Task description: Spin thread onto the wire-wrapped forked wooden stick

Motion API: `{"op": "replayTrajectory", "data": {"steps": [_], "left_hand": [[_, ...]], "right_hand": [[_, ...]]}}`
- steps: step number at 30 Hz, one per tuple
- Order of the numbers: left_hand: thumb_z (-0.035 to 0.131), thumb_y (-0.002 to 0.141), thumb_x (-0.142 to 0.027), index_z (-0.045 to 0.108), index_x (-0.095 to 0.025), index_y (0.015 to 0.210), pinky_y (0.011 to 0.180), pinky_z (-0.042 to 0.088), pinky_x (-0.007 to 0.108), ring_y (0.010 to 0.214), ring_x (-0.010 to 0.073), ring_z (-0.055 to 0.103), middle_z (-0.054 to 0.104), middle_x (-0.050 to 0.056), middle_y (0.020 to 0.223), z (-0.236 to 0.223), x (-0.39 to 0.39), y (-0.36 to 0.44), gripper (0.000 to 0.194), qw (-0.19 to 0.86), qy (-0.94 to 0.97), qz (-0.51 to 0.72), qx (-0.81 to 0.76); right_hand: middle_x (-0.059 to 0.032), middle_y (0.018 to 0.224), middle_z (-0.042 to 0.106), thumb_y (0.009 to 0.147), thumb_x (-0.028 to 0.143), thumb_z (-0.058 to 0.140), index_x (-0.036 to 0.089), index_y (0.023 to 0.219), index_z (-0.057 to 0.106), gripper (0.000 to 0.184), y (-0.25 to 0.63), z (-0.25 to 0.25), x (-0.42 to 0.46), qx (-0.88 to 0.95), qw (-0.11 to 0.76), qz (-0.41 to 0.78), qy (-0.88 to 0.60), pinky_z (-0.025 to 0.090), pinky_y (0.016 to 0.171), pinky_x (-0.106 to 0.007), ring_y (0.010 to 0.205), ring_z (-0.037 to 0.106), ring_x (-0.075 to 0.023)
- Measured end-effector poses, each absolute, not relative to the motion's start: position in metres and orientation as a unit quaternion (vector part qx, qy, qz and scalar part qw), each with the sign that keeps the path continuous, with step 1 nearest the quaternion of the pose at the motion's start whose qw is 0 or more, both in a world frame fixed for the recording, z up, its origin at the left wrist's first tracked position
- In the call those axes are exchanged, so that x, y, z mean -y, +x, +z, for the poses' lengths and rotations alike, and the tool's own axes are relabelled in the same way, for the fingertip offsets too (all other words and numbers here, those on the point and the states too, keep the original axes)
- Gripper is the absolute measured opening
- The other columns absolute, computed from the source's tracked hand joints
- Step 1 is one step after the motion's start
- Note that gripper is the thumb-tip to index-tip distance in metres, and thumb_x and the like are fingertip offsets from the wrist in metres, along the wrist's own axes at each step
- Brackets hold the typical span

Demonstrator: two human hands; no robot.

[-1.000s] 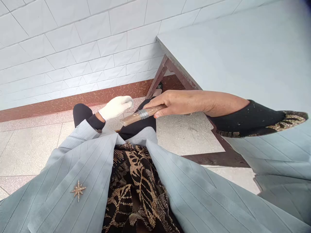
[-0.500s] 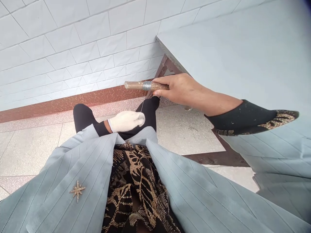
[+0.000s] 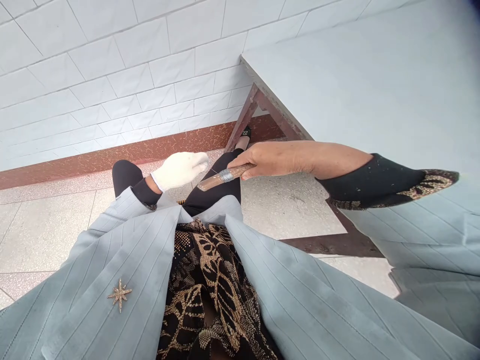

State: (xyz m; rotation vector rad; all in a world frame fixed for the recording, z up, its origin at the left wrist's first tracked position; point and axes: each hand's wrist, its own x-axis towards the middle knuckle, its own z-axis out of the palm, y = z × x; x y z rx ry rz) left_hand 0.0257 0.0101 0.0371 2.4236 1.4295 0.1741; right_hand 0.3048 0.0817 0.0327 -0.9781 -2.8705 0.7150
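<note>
The right grip point(image 3: 272, 159), bare, is pressed firmly around one end of a wooden stick point(image 3: 210, 184), with the thumb along the lower side and the fingers over the upper. The stick is in front of the body, above the dark-clad right leg point(image 3: 225, 192), its free end tilted down and to the left. A wire coil point(image 3: 226, 175) is wound tightly around the stick, just beside the fingertips. The left grip point(image 3: 180, 171) wears a white knitted glove and is near the free end without touching it; its thumb and fingers are drawn together, pinching a fine wire strand point(image 3: 213, 172), faint against the background, that runs to the coil. Black cuffs show at both wrists. A grey-blue coat point(image 3: 101, 245) hangs open over a black and gold patterned top point(image 3: 210, 285), with a star-shaped brooch point(image 3: 119, 295) pinned to its left side. On the right, beyond the forearm, stands a pale-topped desk point(image 3: 360, 85) with a worn reddish-brown frame. Ahead, a white tiled wall point(image 3: 123, 60) meets a red-brown skirting point(image 3: 150, 150) above the speckled floor point(image 3: 45, 220)
</note>
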Motion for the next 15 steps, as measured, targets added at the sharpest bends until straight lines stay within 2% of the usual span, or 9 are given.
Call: {"op": "replayTrajectory", "data": {"steps": [1, 3, 7, 10, 15], "left_hand": [[0.043, 0.104, -0.028, 0.07, -0.018, 0.11, 0.087, 0.053, 0.035, 0.096, 0.021, 0.07, 0.075, 0.007, 0.102, 0.036, -0.014, 0.021, 0.03, 0.178, 0.839, 0.083, -0.508], [0.044, 0.102, -0.027, 0.07, -0.017, 0.104, 0.089, 0.054, 0.036, 0.094, 0.0206, 0.069, 0.075, 0.006, 0.099, 0.032, -0.02, 0.013, 0.028, 0.216, 0.82, 0.121, -0.517], [0.046, 0.1, -0.029, 0.067, -0.017, 0.091, 0.095, 0.056, 0.042, 0.095, 0.0224, 0.068, 0.073, 0.008, 0.095, 0.014, -0.017, 0.02, 0.025, 0.286, 0.801, 0.158, -0.502], [0.039, 0.102, -0.03, 0.067, -0.02, 0.088, 0.093, 0.055, 0.04, 0.088, 0.0205, 0.068, 0.074, 0.004, 0.091, 0.006, -0.004, 0.037, 0.032, 0.321, 0.817, 0.116, -0.465], [0.037, 0.103, -0.03, 0.067, -0.021, 0.095, 0.09, 0.052, 0.037, 0.089, 0.0214, 0.068, 0.075, 0.005, 0.096, 0.01, 0.007, 0.05, 0.032, 0.297, 0.833, 0.041, -0.465]], "right_hand": [[0.0005, 0.099, 0.083, 0.088, 0.054, 0.069, 0.038, 0.109, 0.088, 0.031, 0.302, 0.04, -0.078, 0.917, -0.016, 0.269, -0.294, 0.054, 0.079, -0.041, 0.095, 0.073, -0.0313], [0.0015, 0.1, 0.083, 0.087, 0.058, 0.071, 0.042, 0.114, 0.087, 0.036, 0.297, 0.055, -0.072, 0.902, -0.021, 0.327, -0.28, 0.055, 0.078, -0.041, 0.094, 0.073, -0.0304], [-0.0009, 0.101, 0.082, 0.085, 0.062, 0.072, 0.036, 0.132, 0.083, 0.055, 0.286, 0.072, -0.064, 0.864, 0.075, 0.392, -0.307, 0.055, 0.08, -0.039, 0.091, 0.072, -0.0271], [-0.0031, 0.097, 0.079, 0.087, 0.061, 0.071, 0.028, 0.137, 0.08, 0.061, 0.281, 0.074, -0.059, 0.841, 0.147, 0.384, -0.352, 0.054, 0.081, -0.039, 0.09, 0.07, -0.0248], [-0.0019, 0.09, 0.075, 0.089, 0.061, 0.071, 0.027, 0.131, 0.082, 0.055, 0.277, 0.073, -0.06, 0.835, 0.159, 0.32, -0.419, 0.053, 0.08, -0.039, 0.087, 0.069, -0.0238]]}}
